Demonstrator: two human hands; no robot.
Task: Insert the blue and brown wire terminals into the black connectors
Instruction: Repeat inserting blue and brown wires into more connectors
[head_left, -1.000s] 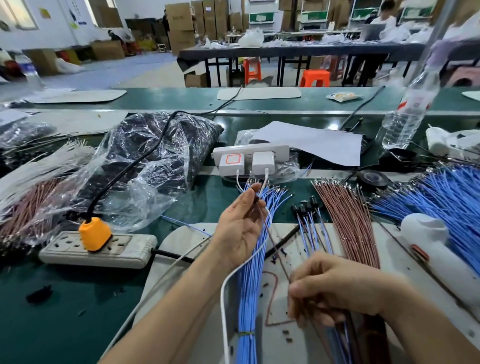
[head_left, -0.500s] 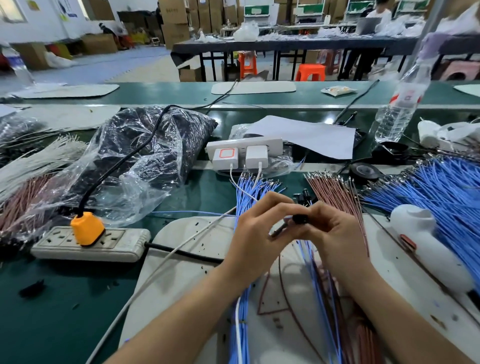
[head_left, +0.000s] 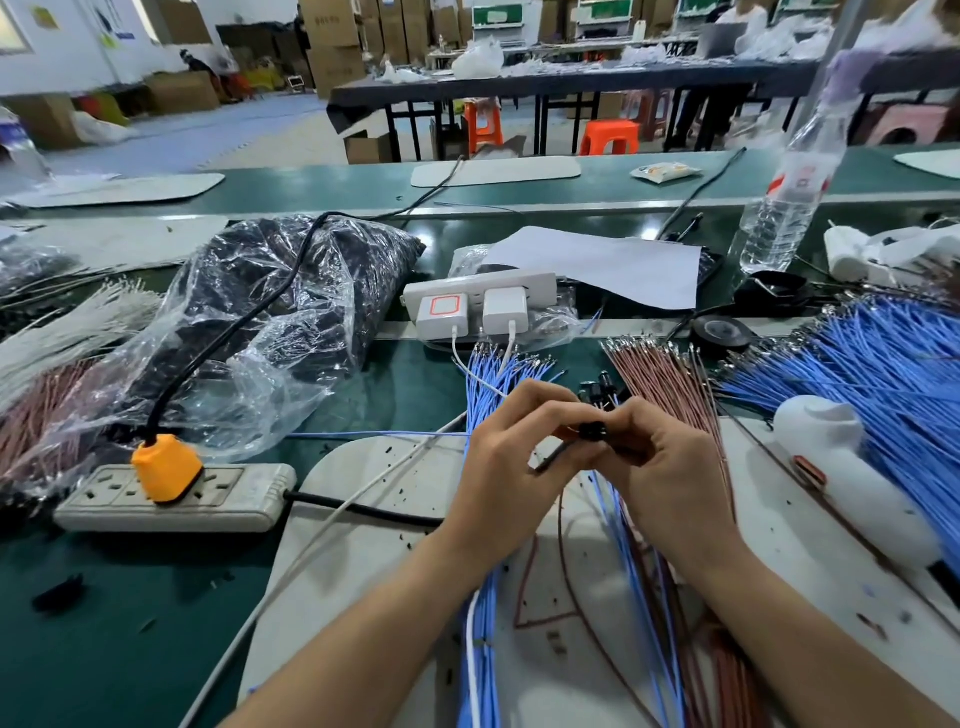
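Both hands meet over the far edge of the white mat (head_left: 363, 519). The right hand (head_left: 662, 470) has its fingers curled, pinching a black connector (head_left: 590, 431) at the fingertips. The left hand (head_left: 511, 467) is curled too, nipping a wire (head_left: 549, 458) right beside it. My read: this is the insertion itself. Best to line the terminal up square with the cavity, grip close behind the crimp so it won't buckle, and push straight until it seats. Blue wires (head_left: 485, 384) and brown wires (head_left: 657, 374) fan out past the mat's far edge. Hidden, though: the terminal tip and the connector's opening sit behind the fingers, and the wire's colour is too dark to call.
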